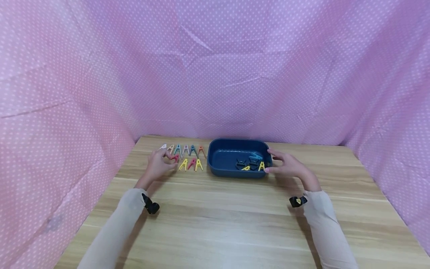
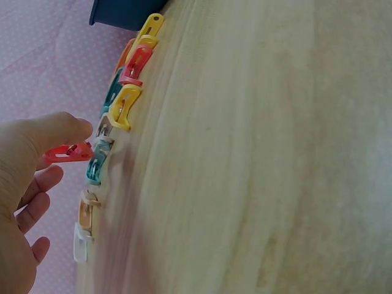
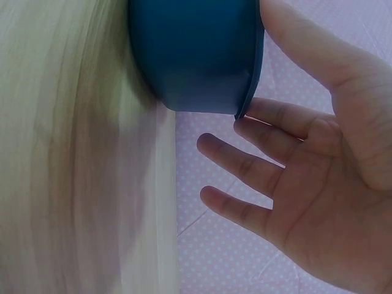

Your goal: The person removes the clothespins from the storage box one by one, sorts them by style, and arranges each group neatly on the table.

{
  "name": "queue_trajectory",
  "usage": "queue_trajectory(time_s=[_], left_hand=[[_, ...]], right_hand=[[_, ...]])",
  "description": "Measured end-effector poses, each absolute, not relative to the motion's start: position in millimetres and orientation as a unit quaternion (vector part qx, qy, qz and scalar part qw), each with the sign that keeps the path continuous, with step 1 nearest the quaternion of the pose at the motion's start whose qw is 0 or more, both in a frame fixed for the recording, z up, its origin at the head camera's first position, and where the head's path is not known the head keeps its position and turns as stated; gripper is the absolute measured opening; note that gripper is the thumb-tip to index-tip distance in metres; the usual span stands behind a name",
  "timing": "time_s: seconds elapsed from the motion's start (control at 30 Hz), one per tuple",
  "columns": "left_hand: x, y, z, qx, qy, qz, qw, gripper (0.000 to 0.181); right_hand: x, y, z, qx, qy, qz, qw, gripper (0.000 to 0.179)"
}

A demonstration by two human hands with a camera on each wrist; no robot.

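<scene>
My left hand [image 1: 158, 164] pinches a red clothespin [image 2: 70, 152] between thumb and fingertips, at the left end of the laid-out clothespins. Behind that hand runs a back row including a white clothespin [image 2: 81, 242], a teal clothespin [image 1: 178, 150] and an orange clothespin [image 1: 201, 150]. In front lie a yellow clothespin [image 1: 183, 164], another red clothespin [image 1: 192, 163] and a second yellow clothespin [image 1: 199, 164]. At the right end of a dark blue box [image 1: 221, 173], my right hand [image 1: 285, 164] touches the rim with thumb and fingertips, its fingers spread and nearly straight.
Inside the box are teal clothespins [image 1: 256, 156], yellow clothespins [image 1: 261, 165] and round black pieces [image 1: 240, 164] on the right side. The wooden table [image 1: 221, 224] ends at the back against a pink dotted curtain [image 1: 215, 93], which also hangs at both sides.
</scene>
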State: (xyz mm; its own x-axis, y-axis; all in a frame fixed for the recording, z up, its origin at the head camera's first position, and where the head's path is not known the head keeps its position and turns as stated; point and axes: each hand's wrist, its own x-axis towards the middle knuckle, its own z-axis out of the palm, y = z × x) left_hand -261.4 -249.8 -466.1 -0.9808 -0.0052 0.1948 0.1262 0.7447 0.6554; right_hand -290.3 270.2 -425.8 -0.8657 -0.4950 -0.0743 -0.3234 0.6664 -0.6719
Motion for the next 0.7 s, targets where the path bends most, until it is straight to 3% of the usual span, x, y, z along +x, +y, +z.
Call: queue_trajectory(time_s=[0.7], left_hand=[[-262, -252, -480, -0.024, -0.961, -0.264, 0.073, 0.037]], right_hand=[[-295, 271, -429, -0.214, 0.906, -0.342, 0.129, 0.093]])
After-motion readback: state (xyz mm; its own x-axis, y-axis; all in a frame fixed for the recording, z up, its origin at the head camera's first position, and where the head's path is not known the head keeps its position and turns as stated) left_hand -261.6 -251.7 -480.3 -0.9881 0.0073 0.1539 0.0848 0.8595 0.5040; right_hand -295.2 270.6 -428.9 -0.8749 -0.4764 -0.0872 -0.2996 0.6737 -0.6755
